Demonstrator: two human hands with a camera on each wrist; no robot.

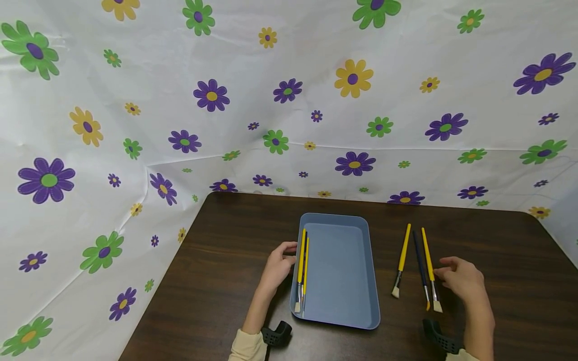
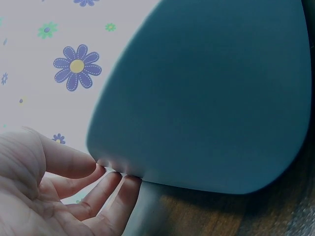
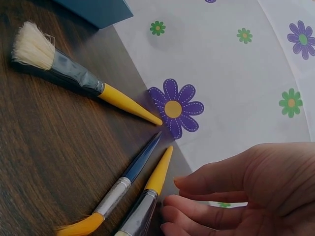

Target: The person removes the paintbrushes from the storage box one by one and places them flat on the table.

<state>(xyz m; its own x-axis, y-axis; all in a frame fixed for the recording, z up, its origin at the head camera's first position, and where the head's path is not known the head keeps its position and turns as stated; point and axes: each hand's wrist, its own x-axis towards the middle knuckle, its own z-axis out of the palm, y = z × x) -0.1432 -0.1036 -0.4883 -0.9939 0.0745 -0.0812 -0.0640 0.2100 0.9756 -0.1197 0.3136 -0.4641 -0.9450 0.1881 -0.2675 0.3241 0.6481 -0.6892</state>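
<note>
My left hand [image 1: 276,266] touches the outer left side of a blue-grey tray [image 1: 343,271]; in the left wrist view its fingertips [image 2: 132,183] rest against the tray's edge. Inside the tray, along the left wall, lie yellow-handled paintbrushes [image 1: 301,260], with a dark strip between them. My right hand [image 1: 462,281], fingers loosely bent and holding nothing, hovers beside a yellow-handled flat paintbrush [image 1: 428,255]. Just left of that brush lies a dark blue paintbrush [image 1: 420,263] with orange bristles. Another yellow paintbrush [image 1: 403,250] with pale bristles lies nearer the tray.
The dark wooden table [image 1: 217,250] reaches back to a white flowered cloth [image 1: 253,65] that hangs behind and at the left. Bare wood shows on both sides of the tray. A black wrist strap [image 1: 276,335] is on each forearm.
</note>
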